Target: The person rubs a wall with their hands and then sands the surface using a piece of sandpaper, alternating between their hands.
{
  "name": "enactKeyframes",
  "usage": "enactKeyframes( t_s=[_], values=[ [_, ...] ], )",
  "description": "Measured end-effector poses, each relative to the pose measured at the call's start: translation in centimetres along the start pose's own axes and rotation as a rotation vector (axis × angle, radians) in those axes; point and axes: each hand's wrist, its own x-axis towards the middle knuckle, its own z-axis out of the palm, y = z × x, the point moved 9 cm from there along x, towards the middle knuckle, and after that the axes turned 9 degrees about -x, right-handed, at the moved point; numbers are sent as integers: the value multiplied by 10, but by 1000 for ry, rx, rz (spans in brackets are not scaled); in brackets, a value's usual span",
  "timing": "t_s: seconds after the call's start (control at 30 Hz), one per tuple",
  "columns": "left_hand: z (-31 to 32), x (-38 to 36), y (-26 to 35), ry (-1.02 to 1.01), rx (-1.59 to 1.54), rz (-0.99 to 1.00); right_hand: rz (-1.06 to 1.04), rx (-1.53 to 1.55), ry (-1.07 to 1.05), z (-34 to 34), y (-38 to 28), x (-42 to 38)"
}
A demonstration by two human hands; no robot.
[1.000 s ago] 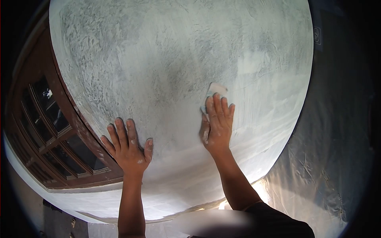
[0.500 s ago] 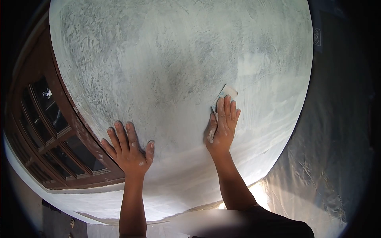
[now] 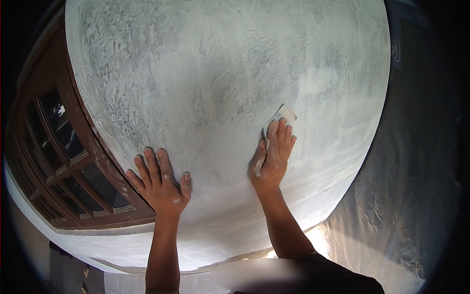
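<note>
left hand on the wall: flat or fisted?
Flat. The left hand lies palm-down on the wall, fingers spread, holding nothing.

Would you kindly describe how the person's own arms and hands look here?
Both forearms are bare, with no gloves, watch or rings visible. The left hand and right hand carry white smears on fingers and knuckles. A dark sleeve shows at the right upper arm.
</note>
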Motion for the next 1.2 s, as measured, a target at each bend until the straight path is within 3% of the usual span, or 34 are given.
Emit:
enactKeyframes(
  t_s=[0.13, 0.23, 0.3, 0.37, 0.43, 0.57, 0.63, 0.7, 0.83, 0.9, 0.97, 1.03, 1.1, 1.2],
  values=[
    [1, -2, 2, -11, -9, -49, -545, 47, -240, 20, -95, -61],
    [3, -2, 1, -25, -10, -68, -630, 30, -210, 14, -83, -55],
    [1, -3, 3, 13, -9, -19, -329, 7, -182, 7, -37, -20],
    [1, -1, 5, 16, -3, -25, -20, 1, -19, -3, 9, 4],
    [0, -2, 4, 15, -2, -24, 123, 42, 31, 0, 6, 3],
    [1, -4, 2, 4, -15, -42, -479, 58, -191, 21, -101, -43],
    [3, -6, 0, -17, -14, -49, -643, 34, -216, 19, -106, -48],
    [2, -5, 1, 9, -3, -31, -480, -20, -168, 13, -65, -23],
    [1, -5, 4, 24, 5, -29, 78, -1, 36, -8, 25, 15],
    [1, -4, 4, 17, 6, -45, 12, 15, 16, 0, -6, 4],
    [2, -5, 2, 1, 6, -53, -266, 29, -203, 17, -61, -24],
    [4, -7, 3, -24, 9, -61, -640, 32, -255, 19, -102, -52],
    [3, -7, 1, -6, -2, -58, -650, 6, -199, 14, -82, -44],
    [2, -6, 3, 22, -5, -44, -154, 15, -43, -2, -3, -1]
  ],
)
